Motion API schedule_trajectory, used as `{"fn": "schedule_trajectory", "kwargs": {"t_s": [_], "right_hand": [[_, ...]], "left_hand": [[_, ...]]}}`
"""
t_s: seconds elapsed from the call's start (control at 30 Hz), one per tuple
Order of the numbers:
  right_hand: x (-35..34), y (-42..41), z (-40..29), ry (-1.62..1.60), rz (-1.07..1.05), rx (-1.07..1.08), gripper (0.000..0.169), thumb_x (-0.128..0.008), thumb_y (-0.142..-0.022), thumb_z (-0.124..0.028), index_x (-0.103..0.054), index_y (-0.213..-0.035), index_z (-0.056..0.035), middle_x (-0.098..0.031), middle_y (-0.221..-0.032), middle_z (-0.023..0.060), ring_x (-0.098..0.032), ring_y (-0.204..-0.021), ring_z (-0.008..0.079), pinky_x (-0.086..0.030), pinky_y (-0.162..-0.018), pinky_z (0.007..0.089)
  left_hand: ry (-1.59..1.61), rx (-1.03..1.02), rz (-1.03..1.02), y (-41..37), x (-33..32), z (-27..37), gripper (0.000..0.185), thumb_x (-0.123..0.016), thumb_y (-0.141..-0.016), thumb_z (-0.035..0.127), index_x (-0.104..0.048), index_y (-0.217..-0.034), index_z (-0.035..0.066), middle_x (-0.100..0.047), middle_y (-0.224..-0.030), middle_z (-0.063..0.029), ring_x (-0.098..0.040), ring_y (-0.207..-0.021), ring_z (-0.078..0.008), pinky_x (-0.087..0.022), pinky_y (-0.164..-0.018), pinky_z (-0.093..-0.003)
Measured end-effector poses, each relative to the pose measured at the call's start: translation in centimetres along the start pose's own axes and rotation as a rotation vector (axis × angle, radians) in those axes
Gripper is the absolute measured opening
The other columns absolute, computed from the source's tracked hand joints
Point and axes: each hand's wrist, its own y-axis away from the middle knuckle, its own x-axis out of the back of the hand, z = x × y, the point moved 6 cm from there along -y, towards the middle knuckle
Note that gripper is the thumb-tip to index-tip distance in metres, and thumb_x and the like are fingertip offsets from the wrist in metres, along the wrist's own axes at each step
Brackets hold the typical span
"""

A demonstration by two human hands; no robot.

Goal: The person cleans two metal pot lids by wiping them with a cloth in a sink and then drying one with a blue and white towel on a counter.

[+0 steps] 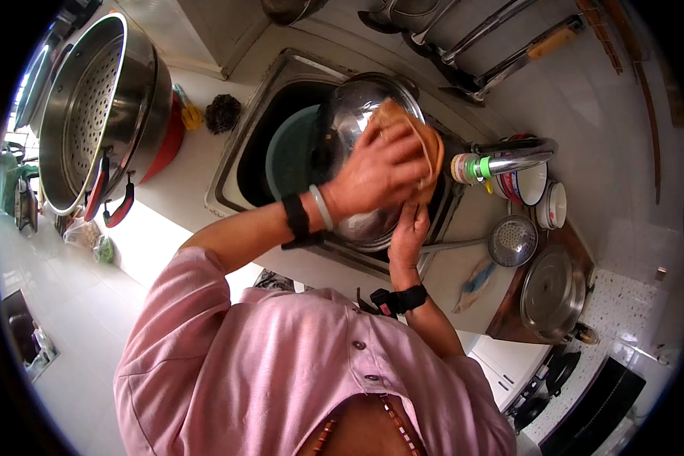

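A shiny domed pot lid (345, 114) is tilted over the sink, with a dark knob-like part on its left side. My left hand (376, 168) presses an orange-brown cloth (433, 145) against the lid, its fingers spread over the fabric and slightly blurred. At the lid's lower right rim, my right hand (408, 236) grips the edge; its fingertips are partly hidden by the cloth. Below the lid, a green basin (285, 151) sits inside the stainless steel sink (219, 194). The lid covers much of the basin.
A chrome faucet (524, 162) reaches in from the right, near enamel bowls (533, 185). A perforated skimmer (512, 240) and a rag (474, 285) lie on the counter. A steamer pot (154, 85) and a steel-wool scrubber (223, 114) stand left. Several utensils (479, 57) hang behind.
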Motion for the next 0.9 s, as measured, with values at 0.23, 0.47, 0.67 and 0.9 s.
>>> {"fn": "schedule_trajectory", "kwargs": {"t_s": [0.23,0.47,0.67,0.9], "right_hand": [[-2.1,1.2,0.3,-0.002,-0.074,0.075,0.033,-0.045,-0.103,-0.035,-0.054,-0.091,-0.0057,-0.046,-0.063,-0.0032,-0.043,-0.053,0.0058,-0.036,-0.048,0.022],[-0.6,1.7,1.6,0.035,0.02,0.092,0.033,-0.046,-0.103,-0.034,-0.055,-0.091,-0.0051,-0.048,-0.066,-0.0033,-0.044,-0.057,0.0052,-0.038,-0.051,0.0213],[-0.6,1.2,1.2,0.039,-0.045,0.138,0.028,-0.057,-0.099,-0.029,-0.06,-0.096,-0.0015,-0.061,-0.077,0.0013,-0.053,-0.064,0.0087,-0.043,-0.057,0.0251],[-5.0,2.3,-2.5,0.393,-0.432,0.488,0.027,-0.074,-0.084,-0.023,-0.058,-0.08,-0.0025,-0.055,-0.071,0.0122,-0.057,-0.065,0.0324,-0.045,-0.059,0.0379]], "left_hand": [[0.529,0.704,0.162,2.0,-4.3,-22.3,0.04,-0.05,-0.096,0.029,-0.057,-0.13,0.009,-0.06,-0.125,-0.0142,-0.059,-0.112,-0.0286,-0.048,-0.093,-0.0341],[1.289,1.423,0.272,15.9,-9.2,-22.0,0.05,-0.051,-0.097,0.028,-0.04,-0.142,0.008,-0.051,-0.134,-0.0114,-0.053,-0.116,-0.0242,-0.047,-0.094,-0.0374],[1.275,1.663,0.146,21.2,-8.9,-19.5,0.065,-0.05,-0.093,0.048,-0.038,-0.143,0.008,-0.05,-0.137,-0.0135,-0.052,-0.121,-0.0281,-0.044,-0.1,-0.0418],[1.278,1.486,-0.1,13.7,5.5,-15.4,0.087,-0.046,-0.085,0.074,-0.037,-0.142,0.008,-0.05,-0.134,-0.0172,-0.052,-0.12,-0.0313,-0.046,-0.097,-0.0464]]}}
